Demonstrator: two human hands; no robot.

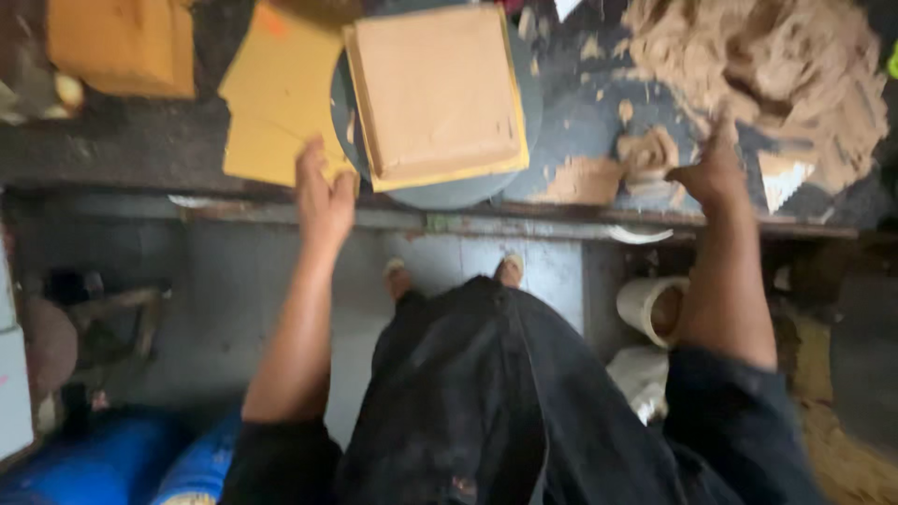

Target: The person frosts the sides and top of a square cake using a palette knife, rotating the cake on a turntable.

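Note:
I look down at a dark workbench (580, 112). My left hand (323, 192) rests on the near corner of a flat yellow board (281, 84), beside a round grey disc (449, 192). A square yellow mould (435, 89) filled with smooth brown clay lies on that disc. My right hand (716, 168) is at the foot of a large heap of brown clay (776, 65), next to a small clay lump (650, 154). The frame is blurred, so I cannot make out whether the right hand's fingers grip any clay.
A yellow block (122, 42) stands at the far left of the bench. Clay smears (580, 178) dot the bench top. Below are a grey floor (234, 281), my feet (510, 271), a pale tube (650, 309) and blue drums (103, 463).

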